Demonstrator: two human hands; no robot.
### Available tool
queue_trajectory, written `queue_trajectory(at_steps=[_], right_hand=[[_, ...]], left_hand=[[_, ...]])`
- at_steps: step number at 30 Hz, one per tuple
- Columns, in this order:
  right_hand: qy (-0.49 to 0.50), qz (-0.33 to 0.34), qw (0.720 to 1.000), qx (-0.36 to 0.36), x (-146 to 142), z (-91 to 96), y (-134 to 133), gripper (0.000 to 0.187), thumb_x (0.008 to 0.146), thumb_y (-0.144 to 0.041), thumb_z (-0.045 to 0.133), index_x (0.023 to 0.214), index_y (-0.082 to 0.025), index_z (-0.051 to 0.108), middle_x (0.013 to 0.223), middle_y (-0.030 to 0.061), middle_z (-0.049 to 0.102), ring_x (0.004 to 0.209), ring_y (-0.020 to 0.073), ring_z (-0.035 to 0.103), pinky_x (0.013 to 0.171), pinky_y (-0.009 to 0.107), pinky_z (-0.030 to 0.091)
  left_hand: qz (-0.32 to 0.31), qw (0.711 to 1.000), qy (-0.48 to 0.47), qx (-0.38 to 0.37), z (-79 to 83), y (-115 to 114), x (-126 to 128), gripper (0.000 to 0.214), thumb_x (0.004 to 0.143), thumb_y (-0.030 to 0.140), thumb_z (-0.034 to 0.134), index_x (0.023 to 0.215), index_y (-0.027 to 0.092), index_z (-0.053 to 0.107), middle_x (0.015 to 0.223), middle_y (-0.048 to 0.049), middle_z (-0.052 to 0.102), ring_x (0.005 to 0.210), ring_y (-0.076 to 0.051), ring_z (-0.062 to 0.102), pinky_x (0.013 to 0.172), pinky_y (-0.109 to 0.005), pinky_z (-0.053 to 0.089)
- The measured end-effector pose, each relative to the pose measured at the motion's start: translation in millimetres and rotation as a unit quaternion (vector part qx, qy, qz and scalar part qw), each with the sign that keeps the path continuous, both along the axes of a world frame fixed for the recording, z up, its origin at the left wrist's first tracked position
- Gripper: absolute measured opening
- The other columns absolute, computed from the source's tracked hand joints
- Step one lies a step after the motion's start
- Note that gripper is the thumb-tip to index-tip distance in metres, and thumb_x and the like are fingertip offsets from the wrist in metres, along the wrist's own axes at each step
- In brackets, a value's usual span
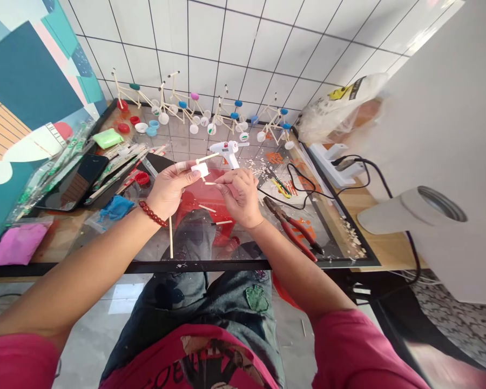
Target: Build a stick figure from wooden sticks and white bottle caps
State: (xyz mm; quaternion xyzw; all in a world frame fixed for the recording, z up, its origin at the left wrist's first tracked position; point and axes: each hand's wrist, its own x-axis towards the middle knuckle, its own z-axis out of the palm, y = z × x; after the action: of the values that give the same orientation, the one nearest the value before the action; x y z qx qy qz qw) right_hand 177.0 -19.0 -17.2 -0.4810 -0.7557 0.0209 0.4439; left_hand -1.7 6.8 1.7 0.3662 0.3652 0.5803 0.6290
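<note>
My left hand [168, 186], with a red bead bracelet on its wrist, is closed on a small white cap-like piece [200, 171]. A pale wooden stick [207, 158] sticks out above that piece, seemingly part of what the hand holds. My right hand [240, 194] pinches a short pale stick [211, 183], its tip just below the white piece. Whether the two touch I cannot tell. Just beyond the hands lies a white hot glue gun [225, 151]. Below them, short stick pieces [207, 208] lie on the glass tabletop, and a longer stick [170, 237] rests below my left wrist.
Several small bicycle-like stick models [230, 116] with bottle-cap wheels line the tiled wall. Red-handled pliers [295, 229], a black cable [299, 194] and a power strip [336, 165] are at right. A phone [73, 182], sticks and clay packets [20, 243] lie at left.
</note>
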Motion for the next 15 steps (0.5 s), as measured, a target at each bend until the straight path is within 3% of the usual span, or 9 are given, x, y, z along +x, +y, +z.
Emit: queue_trajectory(at_steps=[15], right_hand=[[-0.034, -0.035, 0.999, -0.006, 2.3, -2.6, 2.4, 0.019, 0.099, -0.035, 0.055, 0.096, -0.029, 0.072, 0.098, 0.0043, 0.068, 0.105, 0.0245, 0.054, 0.096, 0.043, 0.031]], left_hand=[[-0.02, 0.999, 0.027, 0.023, -5.5, 1.3, -2.6, 0.039, 0.05, 0.03, 0.096, 0.083, 0.018, 0.079, 0.079, -0.0016, 0.075, 0.07, -0.012, 0.065, 0.074, -0.026, 0.052]])
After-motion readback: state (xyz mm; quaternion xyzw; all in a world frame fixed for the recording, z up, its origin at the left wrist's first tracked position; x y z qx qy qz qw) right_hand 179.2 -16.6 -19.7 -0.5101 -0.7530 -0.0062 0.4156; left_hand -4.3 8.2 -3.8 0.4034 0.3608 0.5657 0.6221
